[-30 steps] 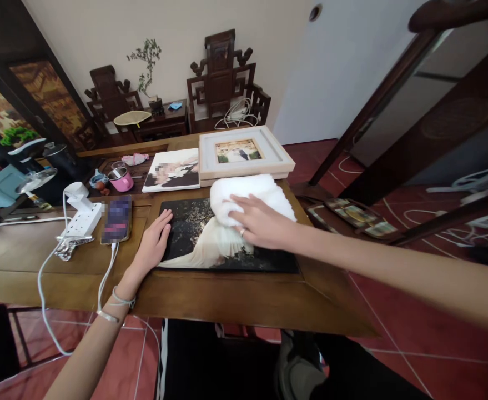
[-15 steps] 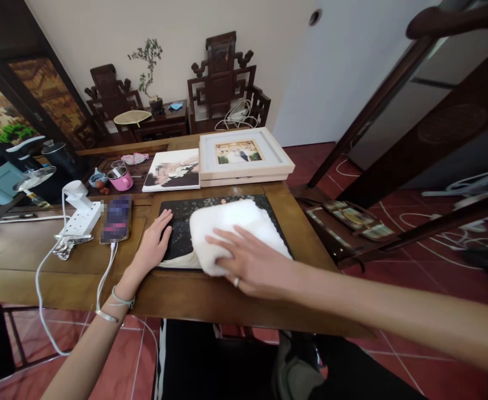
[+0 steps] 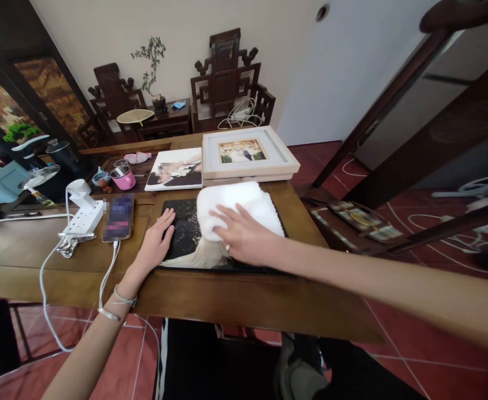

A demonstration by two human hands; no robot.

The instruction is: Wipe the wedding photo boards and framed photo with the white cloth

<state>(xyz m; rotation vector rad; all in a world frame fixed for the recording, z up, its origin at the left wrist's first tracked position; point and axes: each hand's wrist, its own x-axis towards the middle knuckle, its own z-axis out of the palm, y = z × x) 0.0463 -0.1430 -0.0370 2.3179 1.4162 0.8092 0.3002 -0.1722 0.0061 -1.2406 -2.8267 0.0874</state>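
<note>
A dark photo print (image 3: 183,225) with a pale dress in it lies flat on the wooden table. My left hand (image 3: 157,239) rests on its left edge, fingers stretched out and holding nothing. Over the picture's middle and right, my right hand (image 3: 246,236) presses a folded white towel (image 3: 241,197) down, gripping it with fingers spread across the top. The towel hides much of the print, including its upper right part.
Behind the print are a white canvas photo (image 3: 175,169) and a framed photo (image 3: 252,153) on a box. To the left lie a charging phone (image 3: 119,216), a white power strip (image 3: 87,216) with cables, and a pink mug (image 3: 124,179).
My right hand has slid the towel away from me toward the picture's far edge, uncovering more of the pale dress at the near side. My left hand stays on the left edge.
</note>
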